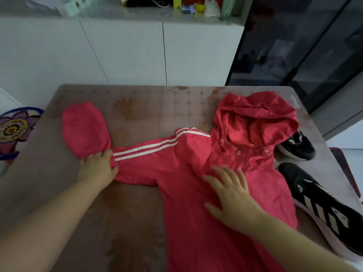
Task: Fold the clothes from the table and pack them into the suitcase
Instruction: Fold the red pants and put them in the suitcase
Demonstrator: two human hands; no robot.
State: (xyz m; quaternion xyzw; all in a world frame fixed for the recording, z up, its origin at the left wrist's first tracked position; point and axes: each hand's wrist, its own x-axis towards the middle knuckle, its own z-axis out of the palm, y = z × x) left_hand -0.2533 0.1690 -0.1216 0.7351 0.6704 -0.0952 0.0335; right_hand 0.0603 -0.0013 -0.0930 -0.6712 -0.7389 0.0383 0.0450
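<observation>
I see the red hooded jacket (186, 183) flat on the table (137, 107): long axis 6 to 12 o'clock, hood (255, 118) at 1, sleeve (147, 154) toward 9. My left hand (97, 167) lies flat on the sleeve. My right hand (231, 195), fingers spread, presses the chest.

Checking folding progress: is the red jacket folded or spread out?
Spread. The jacket lies flat on the table, one sleeve stretched sideways, hood open.

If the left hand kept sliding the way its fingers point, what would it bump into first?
Probably the bunched sleeve end of the red jacket: the left hand presses the sleeve, fingertips already at that puffed fabric. Past it, only bare table shows.
</observation>
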